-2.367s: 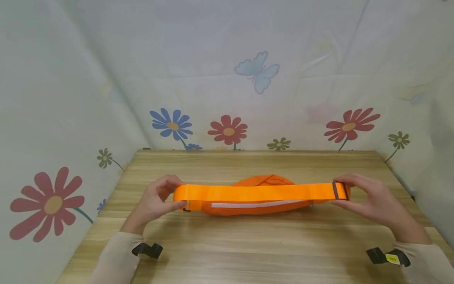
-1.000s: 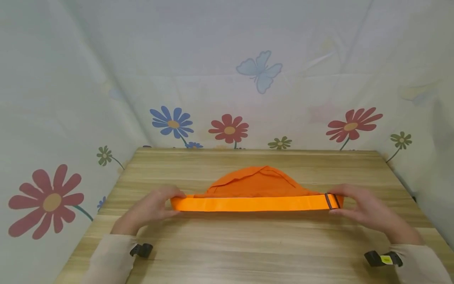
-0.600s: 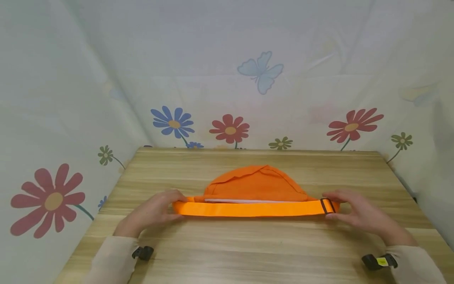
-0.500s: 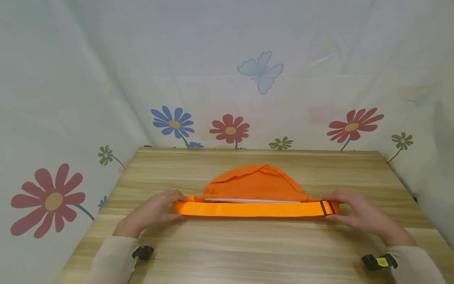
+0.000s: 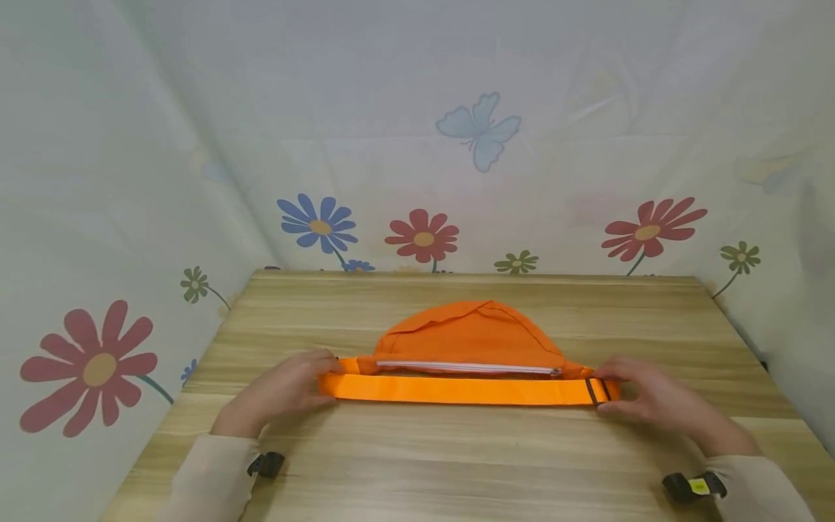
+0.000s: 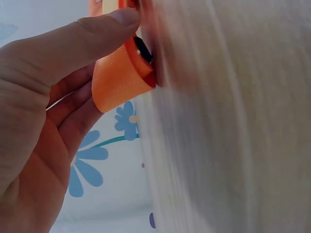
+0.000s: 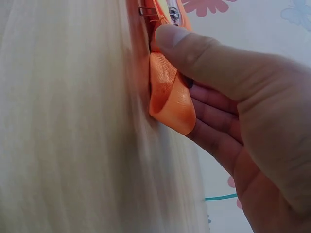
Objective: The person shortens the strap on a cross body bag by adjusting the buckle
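An orange waist bag (image 5: pixel 466 337) lies on the wooden table, its rounded side toward the back wall and a white zipper (image 5: pixel 463 367) along its near edge. In front of the zipper runs its bright orange strap (image 5: pixel 457 389), stretched sideways. My left hand (image 5: pixel 283 388) pinches the strap's looped left end between thumb and fingers; a black buckle (image 6: pixel 143 50) shows beside the thumb in the left wrist view. At the other end, my right hand (image 5: pixel 665 402) pinches the strap loop by a dark slider (image 5: pixel 596 391). The zipper pull (image 7: pixel 174 13) appears above that thumb in the right wrist view.
The wooden table (image 5: pixel 457 464) reaches back to a pale curtain (image 5: pixel 365 109) printed with flowers and a butterfly. More curtain hangs along the left and right sides. Black straps with camera mounts (image 5: pixel 694 487) sit at both wrists.
The strap and both hands have come down and slightly toward me, and the right hand has shifted a little left. The bag lies flatter, with its zipper now in view behind the strap.
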The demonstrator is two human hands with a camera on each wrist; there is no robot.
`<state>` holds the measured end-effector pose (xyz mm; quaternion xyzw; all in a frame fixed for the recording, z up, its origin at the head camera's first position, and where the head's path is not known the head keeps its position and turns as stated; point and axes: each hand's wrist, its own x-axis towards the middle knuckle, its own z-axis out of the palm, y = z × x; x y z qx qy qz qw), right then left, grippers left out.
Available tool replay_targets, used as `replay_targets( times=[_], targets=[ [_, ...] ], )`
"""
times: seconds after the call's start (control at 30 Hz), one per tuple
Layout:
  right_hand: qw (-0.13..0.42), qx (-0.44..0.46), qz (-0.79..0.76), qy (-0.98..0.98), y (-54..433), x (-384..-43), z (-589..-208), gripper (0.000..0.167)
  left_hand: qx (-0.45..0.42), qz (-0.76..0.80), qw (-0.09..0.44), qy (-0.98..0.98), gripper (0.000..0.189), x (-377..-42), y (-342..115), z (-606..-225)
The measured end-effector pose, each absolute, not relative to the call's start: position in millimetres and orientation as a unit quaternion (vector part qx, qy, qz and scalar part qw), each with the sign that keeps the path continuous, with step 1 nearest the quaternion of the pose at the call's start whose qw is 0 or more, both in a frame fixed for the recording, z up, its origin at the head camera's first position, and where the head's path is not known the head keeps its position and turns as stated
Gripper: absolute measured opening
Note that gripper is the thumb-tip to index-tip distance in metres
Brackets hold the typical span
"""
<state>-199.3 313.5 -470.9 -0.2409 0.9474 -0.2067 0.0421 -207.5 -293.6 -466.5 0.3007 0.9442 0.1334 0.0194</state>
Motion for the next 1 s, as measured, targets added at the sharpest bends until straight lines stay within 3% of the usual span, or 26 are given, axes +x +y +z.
replay_targets(
  times=[0.2,0.63,1.0],
  targets=[
    [0.022,-0.253,-0.193,0.948,313,-198,-476,0.054,0.287,0.125,0.034,0.949,0.042,-206,-293,-468],
    [0.032,-0.233,-0.209,0.949,314,-194,-482,0.053,0.279,0.131,0.04,0.95,0.039,-206,-291,-467],
    [0.027,-0.239,-0.187,0.952,313,-195,-485,0.051,0.293,0.136,0.021,0.946,0.034,-204,-292,-470]
  ],
)
